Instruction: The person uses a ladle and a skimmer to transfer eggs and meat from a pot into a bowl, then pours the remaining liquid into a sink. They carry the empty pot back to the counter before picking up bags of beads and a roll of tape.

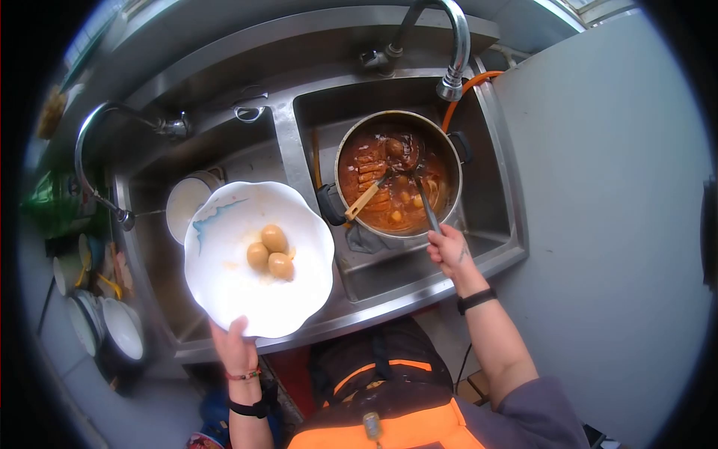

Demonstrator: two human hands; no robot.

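Note:
My left hand (235, 346) grips the near rim of a white scalloped bowl (224, 288), held over the left sink basin. Three brown eggs (280, 266) lie together in the bowl. My right hand (447, 251) is closed on the handle of a metal ladle (427, 205). The ladle's head is down in the red-brown stew of a large pot (458, 183), and an egg shows at that end. Beside the ladle, a wooden-handled utensil (363, 200) leans on the pot's left rim. Several browned pieces and pale round pieces sit in the stew.
The pot stands in the right basin, with a faucet (451, 86) above it and an orange hose (465, 93) behind. Another faucet (93, 123) arches over the left basin, where a pale bowl (185, 206) rests. More bowls (123, 329) are stacked at the far left.

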